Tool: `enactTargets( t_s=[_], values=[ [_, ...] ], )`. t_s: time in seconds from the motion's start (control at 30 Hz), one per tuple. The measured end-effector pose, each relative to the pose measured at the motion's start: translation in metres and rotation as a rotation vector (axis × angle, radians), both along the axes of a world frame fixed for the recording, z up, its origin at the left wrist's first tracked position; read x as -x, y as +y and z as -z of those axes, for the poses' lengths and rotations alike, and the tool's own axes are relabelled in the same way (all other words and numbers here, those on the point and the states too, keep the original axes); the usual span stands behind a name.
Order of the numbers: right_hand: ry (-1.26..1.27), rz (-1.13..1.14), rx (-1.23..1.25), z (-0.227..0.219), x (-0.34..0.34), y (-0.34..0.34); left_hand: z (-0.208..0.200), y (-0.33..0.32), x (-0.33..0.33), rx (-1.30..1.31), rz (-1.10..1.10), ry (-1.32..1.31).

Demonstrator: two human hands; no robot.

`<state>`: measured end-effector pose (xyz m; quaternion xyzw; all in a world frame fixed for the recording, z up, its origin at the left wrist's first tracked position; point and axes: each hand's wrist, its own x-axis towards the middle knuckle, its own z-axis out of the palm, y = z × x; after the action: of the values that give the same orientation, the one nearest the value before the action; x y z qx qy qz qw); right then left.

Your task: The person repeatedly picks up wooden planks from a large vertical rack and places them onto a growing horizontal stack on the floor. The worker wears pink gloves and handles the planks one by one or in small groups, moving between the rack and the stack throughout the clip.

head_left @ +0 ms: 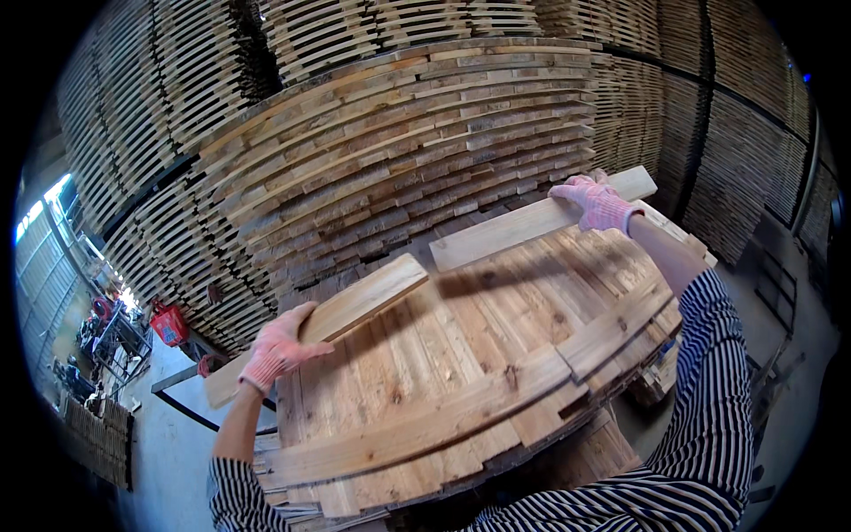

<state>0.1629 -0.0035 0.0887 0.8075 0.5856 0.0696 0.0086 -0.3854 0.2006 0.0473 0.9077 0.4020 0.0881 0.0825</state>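
— Which step seems to be in hand?
— Judging by the layout, boards are being laid crosswise on a board stack (461, 332). The left plank (372, 299) is clasped by the gloved left hand (282, 348), and the right plank (505, 232) by the gloved right hand (596, 202); each grip is closed around its wood.
— Where are the planks?
— Over the far side of the stack, roughly end to end, with a gap between; whether the layer below is touched cannot be told. Along the near edge, a crosswise board (425, 415) is already laid.
— What is called for next?
— Probably lining up and level lowering, with fingertips kept clear underneath.
— Any containers?
— Only a red bag (168, 317) is noticed, at left; its contents cannot be made out.
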Motion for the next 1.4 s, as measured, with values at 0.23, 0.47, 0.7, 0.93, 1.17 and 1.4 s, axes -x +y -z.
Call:
enactTargets(
  t_s=[0.23, 0.47, 0.7, 0.93, 1.17, 1.4],
  values=[
    [0.014, -0.076, 0.116, 0.047, -0.114, 0.104, 0.025, 0.074, -0.11, 0.112, -0.04, 0.104],
    [0.042, -0.047, 0.245, 0.063, -0.121, 0.147, 0.037, 0.097, -0.128, 0.109, -0.034, 0.071],
    [0.03, 0.009, 0.334, 0.062, -0.17, 0.14, 0.042, 0.097, -0.171, 0.155, -0.079, 0.052],
    [-0.073, -0.058, 0.22, 0.077, -0.181, 0.155, 0.023, 0.086, -0.174, 0.121, -0.104, 0.116],
    [0.225, -0.457, -0.022, 0.117, -0.267, 0.155, 0.033, 0.04, -0.123, -0.171, -0.086, 0.056],
    [0.187, 0.043, 0.036, 0.118, -0.347, 0.115, 0.018, -0.056, 0.118, -0.315, -0.285, -0.15]
  ],
)
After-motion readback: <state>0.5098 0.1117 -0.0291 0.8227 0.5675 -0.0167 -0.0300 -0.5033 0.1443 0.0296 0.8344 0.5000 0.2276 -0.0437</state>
